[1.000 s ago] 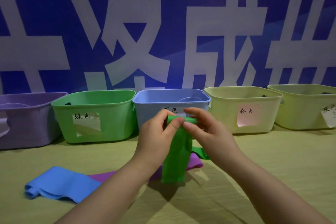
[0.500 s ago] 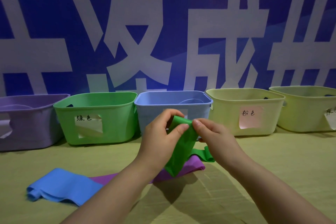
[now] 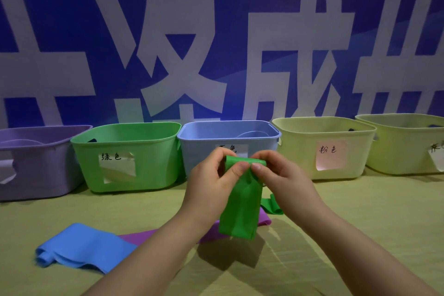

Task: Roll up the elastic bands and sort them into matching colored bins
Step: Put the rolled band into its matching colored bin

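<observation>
In front of the blue bin: blue band and purple band, flat on the table. Above them I see left hand and right hand, fingertips pinching the green band at its rolled top, tail hanging. Green bin stands just left.

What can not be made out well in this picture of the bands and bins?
Head view: blue bin's label, mostly covered by the left hand and right hand pinching the green band.
Head view: purple band, its middle hidden behind the left arm.
Head view: rightmost bin's label, cut off by the right edge.
Head view: purple bin, cut off by the left edge.
</observation>
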Available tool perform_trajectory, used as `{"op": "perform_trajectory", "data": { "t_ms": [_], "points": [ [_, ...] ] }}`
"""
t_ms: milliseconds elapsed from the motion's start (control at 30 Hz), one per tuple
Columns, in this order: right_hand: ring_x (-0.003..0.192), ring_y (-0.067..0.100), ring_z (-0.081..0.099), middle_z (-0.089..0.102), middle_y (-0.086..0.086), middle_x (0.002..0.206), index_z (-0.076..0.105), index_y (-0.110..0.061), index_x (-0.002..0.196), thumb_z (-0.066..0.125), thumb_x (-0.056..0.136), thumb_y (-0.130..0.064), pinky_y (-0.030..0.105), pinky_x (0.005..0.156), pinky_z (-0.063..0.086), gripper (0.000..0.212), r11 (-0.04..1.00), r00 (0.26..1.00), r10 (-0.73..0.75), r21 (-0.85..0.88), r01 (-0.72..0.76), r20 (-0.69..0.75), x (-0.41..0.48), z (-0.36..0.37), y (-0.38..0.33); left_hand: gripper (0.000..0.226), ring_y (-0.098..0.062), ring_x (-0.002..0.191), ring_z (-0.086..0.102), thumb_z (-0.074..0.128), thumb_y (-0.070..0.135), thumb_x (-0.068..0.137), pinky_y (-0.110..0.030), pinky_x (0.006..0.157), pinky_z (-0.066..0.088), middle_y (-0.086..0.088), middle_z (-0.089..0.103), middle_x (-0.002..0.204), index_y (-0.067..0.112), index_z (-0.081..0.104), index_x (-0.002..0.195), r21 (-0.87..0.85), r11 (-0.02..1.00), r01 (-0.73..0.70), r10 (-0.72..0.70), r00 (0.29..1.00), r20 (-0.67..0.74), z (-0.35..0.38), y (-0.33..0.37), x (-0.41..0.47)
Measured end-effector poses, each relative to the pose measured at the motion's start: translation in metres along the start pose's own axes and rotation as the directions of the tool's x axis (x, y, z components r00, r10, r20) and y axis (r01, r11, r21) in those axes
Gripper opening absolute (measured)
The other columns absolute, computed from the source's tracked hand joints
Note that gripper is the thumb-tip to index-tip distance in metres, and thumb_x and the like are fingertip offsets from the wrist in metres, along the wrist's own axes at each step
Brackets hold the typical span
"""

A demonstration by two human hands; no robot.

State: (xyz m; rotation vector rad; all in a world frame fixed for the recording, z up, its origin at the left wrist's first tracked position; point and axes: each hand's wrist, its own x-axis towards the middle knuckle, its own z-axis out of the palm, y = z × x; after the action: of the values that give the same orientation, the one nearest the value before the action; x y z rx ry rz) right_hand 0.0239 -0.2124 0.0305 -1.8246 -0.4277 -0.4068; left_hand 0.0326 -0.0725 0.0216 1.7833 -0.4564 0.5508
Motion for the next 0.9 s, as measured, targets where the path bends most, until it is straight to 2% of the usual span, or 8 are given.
{"op": "perform_trajectory", "data": {
  "t_ms": [100, 200, 333, 467, 600, 700, 800, 900],
  "points": [
    [0.061, -0.007, 0.053, 0.06, -0.009, 0.068, 0.059, -0.029, 0.077, 0.05, 0.093, -0.027, 0.009, 0.051, 0.039, 0.018, 0.997, 1.0, -0.018, -0.074, 0.017, -0.022, 0.0001, -0.0008, 0.0001, 0.02, -0.008, 0.082, 0.063, 0.07, 0.034, 0.074, -0.032, 0.072, 0.053, 0.01, 0.065, 0.084, 0.036, 0.055, 0.087, 0.042, 0.999, 0.001, -0.003, 0.999, 0.035, 0.0007, -0.0017, 0.0007],
    [0.062, -0.007, 0.053, 0.06, -0.008, 0.07, 0.06, -0.026, 0.077, 0.046, 0.094, -0.029, 0.009, 0.053, 0.038, 0.022, 0.996, 1.0, -0.016, -0.093, 0.015, -0.013, -0.0001, -0.0012, -0.0001, 0.018, -0.004, 0.076, 0.06, 0.069, 0.023, 0.08, -0.027, 0.069, 0.051, 0.013, 0.063, 0.076, 0.035, 0.056, 0.083, 0.092, 0.995, -0.043, 0.041, 0.999, 0.022, 0.0009, -0.0048, 0.0009],
    [0.059, -0.007, 0.055, 0.062, -0.007, 0.067, 0.065, -0.018, 0.079, 0.042, 0.094, -0.032, 0.007, 0.055, 0.041, 0.031, 1.0, 1.0, 0.004, -0.011, -0.004, -0.002, -0.0013, -0.0008, -0.002, 0.013, -0.002, 0.067, 0.056, 0.067, 0.027, 0.081, -0.025, 0.063, 0.047, 0.014, 0.06, 0.067, 0.032, 0.055, 0.078, 0.114, 0.991, -0.068, 0.067, 0.998, 0.009, 0.0007, -0.0052, 0.0012],
    [0.074, -0.001, 0.061, 0.067, -0.006, 0.081, 0.064, -0.023, 0.093, 0.052, 0.089, -0.03, 0.014, 0.067, 0.049, 0.014, 0.998, 0.999, -0.006, 0.068, 0.004, 0.035, -0.0018, 0.0013, -0.0005, 0.014, -0.006, 0.073, 0.06, 0.061, 0.041, 0.079, -0.025, 0.065, 0.049, 0.01, 0.062, 0.074, 0.027, 0.057, 0.082, 0.096, 0.993, -0.061, 0.063, 0.998, -0.018, -0.0004, -0.0039, 0.0008],
    [0.089, 0.015, 0.065, 0.068, 0.002, 0.09, 0.057, -0.033, 0.099, 0.061, 0.085, -0.015, 0.035, 0.082, 0.055, 0.023, 0.998, 0.999, 0.004, 0.055, -0.006, 0.038, -0.0007, 0.0045, 0.0022, 0.012, 0.0, 0.063, 0.056, 0.061, 0.034, 0.081, -0.02, 0.057, 0.046, 0.01, 0.061, 0.067, 0.023, 0.058, 0.079, 0.04, 0.999, -0.036, 0.038, 0.997, -0.065, -0.0024, -0.0029, 0.0019],
    [0.085, 0.018, 0.066, 0.067, 0.006, 0.083, 0.057, -0.032, 0.099, 0.063, 0.084, -0.011, 0.04, 0.081, 0.055, 0.026, 0.997, 1.0, 0.015, 0.074, -0.016, 0.013, 0.0003, 0.0034, 0.0019, 0.019, -0.004, 0.061, 0.054, 0.06, 0.041, 0.075, -0.03, 0.059, 0.047, 0.013, 0.059, 0.061, 0.022, 0.057, 0.074, -0.031, 0.999, -0.012, 0.009, 0.997, -0.082, -0.0012, -0.0028, 0.0033],
    [0.082, 0.016, 0.067, 0.066, 0.003, 0.077, 0.058, -0.024, 0.104, 0.063, 0.084, -0.011, 0.036, 0.078, 0.056, 0.024, 0.991, 0.999, 0.039, 0.13, -0.041, 0.02, 0.0011, 0.0029, 0.0036, 0.027, -0.006, 0.061, 0.058, 0.057, 0.047, 0.068, -0.029, 0.057, 0.049, 0.01, 0.061, 0.062, 0.021, 0.058, 0.076, -0.124, 0.992, 0.023, -0.032, 0.997, -0.07, 0.0001, -0.0005, 0.0023],
    [0.07, 0.01, 0.063, 0.061, 0.003, 0.068, 0.059, -0.025, 0.096, 0.061, 0.085, -0.012, 0.022, 0.065, 0.053, 0.018, 0.986, 1.0, 0.023, 0.165, -0.023, -0.001, 0.0015, 0.0035, 0.0045, 0.025, -0.013, 0.065, 0.062, 0.058, 0.042, 0.071, -0.033, 0.059, 0.052, 0.004, 0.063, 0.065, 0.018, 0.06, 0.078, -0.215, 0.975, 0.056, -0.075, 0.994, -0.079, -0.0021, 0.0002, 0.004]
  ]
}}
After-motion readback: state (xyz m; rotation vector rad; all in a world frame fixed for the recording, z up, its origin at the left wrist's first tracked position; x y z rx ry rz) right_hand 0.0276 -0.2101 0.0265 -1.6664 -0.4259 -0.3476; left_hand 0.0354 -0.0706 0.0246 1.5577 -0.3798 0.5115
